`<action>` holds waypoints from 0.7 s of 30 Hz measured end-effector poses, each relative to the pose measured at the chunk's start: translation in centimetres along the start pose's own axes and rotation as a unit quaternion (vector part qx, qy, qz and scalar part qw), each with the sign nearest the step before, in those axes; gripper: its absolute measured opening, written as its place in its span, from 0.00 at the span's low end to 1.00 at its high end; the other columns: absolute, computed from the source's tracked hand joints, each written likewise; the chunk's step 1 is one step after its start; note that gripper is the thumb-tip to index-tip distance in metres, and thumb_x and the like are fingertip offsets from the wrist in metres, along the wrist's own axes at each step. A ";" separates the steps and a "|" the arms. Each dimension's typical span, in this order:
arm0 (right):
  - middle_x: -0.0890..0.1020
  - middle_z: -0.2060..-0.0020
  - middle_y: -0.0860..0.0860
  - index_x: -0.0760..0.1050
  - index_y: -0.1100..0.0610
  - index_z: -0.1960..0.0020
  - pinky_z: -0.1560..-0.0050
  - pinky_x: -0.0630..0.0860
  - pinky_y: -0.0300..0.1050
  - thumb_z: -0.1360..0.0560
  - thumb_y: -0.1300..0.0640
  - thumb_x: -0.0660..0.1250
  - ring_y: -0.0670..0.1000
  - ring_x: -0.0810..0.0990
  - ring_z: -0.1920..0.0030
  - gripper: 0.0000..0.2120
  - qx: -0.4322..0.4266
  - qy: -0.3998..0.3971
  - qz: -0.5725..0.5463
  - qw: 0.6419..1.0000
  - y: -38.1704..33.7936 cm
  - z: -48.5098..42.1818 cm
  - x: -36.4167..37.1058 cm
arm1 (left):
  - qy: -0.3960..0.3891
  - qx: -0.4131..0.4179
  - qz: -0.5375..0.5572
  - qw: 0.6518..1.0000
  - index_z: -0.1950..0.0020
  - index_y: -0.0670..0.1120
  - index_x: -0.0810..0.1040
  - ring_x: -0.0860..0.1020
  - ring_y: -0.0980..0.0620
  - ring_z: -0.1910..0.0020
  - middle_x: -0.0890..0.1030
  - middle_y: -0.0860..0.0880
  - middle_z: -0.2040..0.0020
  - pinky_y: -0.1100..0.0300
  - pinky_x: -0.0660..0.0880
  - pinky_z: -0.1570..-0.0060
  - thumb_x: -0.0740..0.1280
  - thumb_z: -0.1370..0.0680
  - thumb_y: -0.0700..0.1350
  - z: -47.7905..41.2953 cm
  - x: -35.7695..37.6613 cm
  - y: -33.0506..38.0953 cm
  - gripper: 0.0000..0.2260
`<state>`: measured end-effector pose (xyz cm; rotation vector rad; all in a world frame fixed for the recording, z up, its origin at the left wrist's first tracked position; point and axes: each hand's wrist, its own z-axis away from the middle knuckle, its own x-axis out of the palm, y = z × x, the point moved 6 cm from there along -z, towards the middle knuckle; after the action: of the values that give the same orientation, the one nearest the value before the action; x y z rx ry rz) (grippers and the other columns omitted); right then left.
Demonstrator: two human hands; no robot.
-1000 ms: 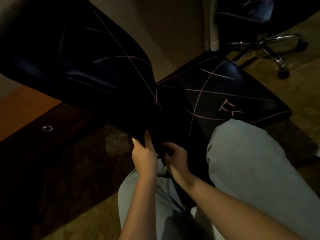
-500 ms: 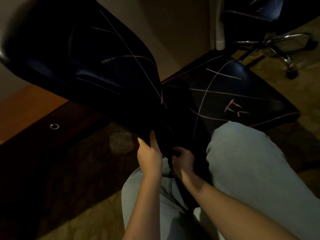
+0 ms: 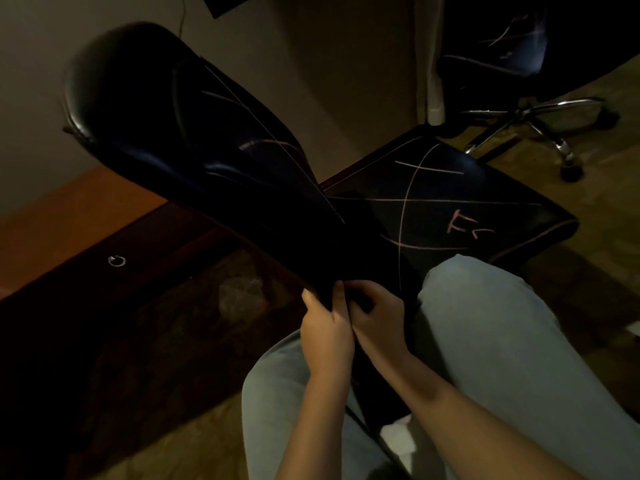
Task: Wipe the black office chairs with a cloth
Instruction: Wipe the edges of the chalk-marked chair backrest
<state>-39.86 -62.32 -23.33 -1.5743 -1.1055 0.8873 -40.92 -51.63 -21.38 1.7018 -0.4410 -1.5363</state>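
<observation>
The left hand [image 3: 327,329] grips the bottom edge of the backrest [image 3: 194,133] of the black office chair. Its thumb lies along the front face and its fingers [image 3: 307,296] wrap round behind. The right hand [image 3: 379,322] touches it on the side, fingers curled in tight at the dark join where the back meets the seat [image 3: 450,199]. It is too dark there to tell what they hold, if anything. No cloth is clear in either hand.

The backrest leans up and away to the left from the hands, and the seat spreads to the right. Both are scored with pale pink chalk-like lines.

The person's pale trousers [image 3: 502,341] press against the seat's near edge. A second chair [image 3: 498,46], also marked, stands well apart on a chrome base [image 3: 540,116]. A dark cabinet [image 3: 86,289] with a ring pull [image 3: 116,260] sits to the left.
</observation>
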 end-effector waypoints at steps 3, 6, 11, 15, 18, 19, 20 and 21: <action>0.80 0.57 0.38 0.81 0.52 0.50 0.52 0.74 0.28 0.28 0.67 0.71 0.36 0.80 0.53 0.12 0.002 -0.031 -0.002 1.000 0.3 0.5 0.0 | -0.030 -0.009 0.046 0.998 0.28 0.49 0.62 0.79 0.48 0.55 0.80 0.47 0.48 0.54 0.75 0.60 0.54 0.25 0.66 -0.1 -0.5 0.2 0.30; 0.83 0.55 0.45 0.82 0.55 0.48 0.48 0.76 0.32 0.29 0.70 0.70 0.42 0.82 0.51 0.14 0.074 -0.030 0.010 0.997 2.5 0.7 0.4 | -0.051 -0.014 0.066 0.996 0.30 0.50 0.67 0.76 0.55 0.51 0.77 0.52 0.45 0.60 0.73 0.55 0.60 0.23 0.61 -0.6 -1.9 0.5 0.25; 0.81 0.55 0.47 0.82 0.58 0.44 0.54 0.70 0.21 0.27 0.69 0.69 0.45 0.80 0.50 0.14 0.157 -0.043 0.021 0.986 4.3 0.7 0.7 | 0.000 0.052 0.048 0.998 0.29 0.51 0.68 0.73 0.59 0.50 0.74 0.57 0.45 0.69 0.69 0.59 0.61 0.28 0.66 -0.9 -6.2 3.5 0.32; 0.81 0.58 0.39 0.83 0.56 0.48 0.51 0.77 0.31 0.28 0.71 0.67 0.35 0.80 0.56 0.15 0.086 -0.034 -0.015 0.996 0.6 0.0 0.5 | 0.061 0.123 0.054 0.989 0.28 0.54 0.65 0.74 0.58 0.46 0.73 0.60 0.46 0.68 0.70 0.55 0.60 0.32 0.67 -0.8 -10.9 7.7 0.35; 0.81 0.55 0.38 0.82 0.52 0.48 0.49 0.75 0.30 0.28 0.71 0.66 0.35 0.80 0.51 0.17 -0.037 -0.047 -0.048 0.997 -4.3 -1.3 0.4 | 0.093 0.155 0.063 0.981 0.25 0.53 0.61 0.69 0.68 0.51 0.69 0.62 0.44 0.80 0.64 0.61 0.59 0.31 0.66 -1.2 -13.7 10.4 0.36; 0.82 0.53 0.40 0.82 0.52 0.47 0.47 0.75 0.31 0.27 0.69 0.66 0.37 0.80 0.49 0.16 -0.080 -0.059 -0.050 0.994 -5.8 -1.8 0.5 | 0.099 0.159 0.068 0.980 0.25 0.52 0.62 0.69 0.70 0.53 0.69 0.62 0.44 0.80 0.64 0.62 0.58 0.30 0.66 -1.5 -14.4 10.9 0.35; 0.82 0.51 0.43 0.82 0.54 0.46 0.45 0.75 0.32 0.27 0.67 0.65 0.38 0.80 0.47 0.15 -0.115 -0.069 -0.052 0.990 -7.1 -2.3 0.5 | 0.106 0.160 0.072 0.979 0.26 0.52 0.64 0.70 0.68 0.53 0.70 0.61 0.45 0.79 0.65 0.62 0.59 0.29 0.66 -1.9 -14.7 11.3 0.34; 0.83 0.49 0.45 0.81 0.56 0.44 0.44 0.76 0.34 0.27 0.66 0.65 0.39 0.80 0.46 0.14 -0.135 -0.078 -0.054 0.986 -7.8 -2.6 0.6 | 0.116 0.156 0.069 0.979 0.28 0.51 0.66 0.71 0.65 0.53 0.71 0.60 0.46 0.76 0.65 0.62 0.59 0.27 0.66 -2.3 -14.9 11.5 0.32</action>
<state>-39.06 -61.67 -15.14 -1.6638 -1.4599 0.8254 -39.02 -47.55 -2.92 2.0161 -0.6890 -1.1981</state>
